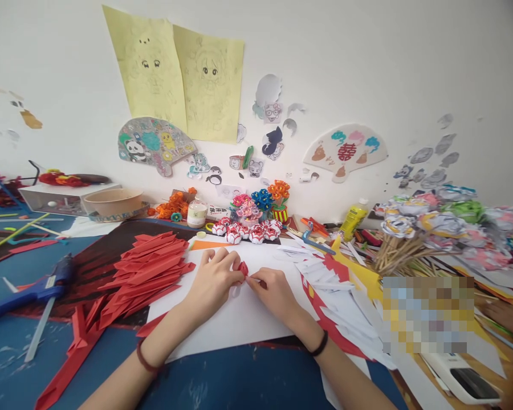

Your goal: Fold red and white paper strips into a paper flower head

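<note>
At frame centre, the left hand (214, 280) and right hand (272, 290) pinch a small folded red paper piece (243, 267) over white paper. A heap of finished red folded paper units (147, 267) lies left; white folded units (320, 272) wait right.

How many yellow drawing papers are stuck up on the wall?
2. The left yellow sheet hangs at a tilt above the panda fan; the right yellow sheet is beside it, their edges overlapping. None look hidden.
</note>
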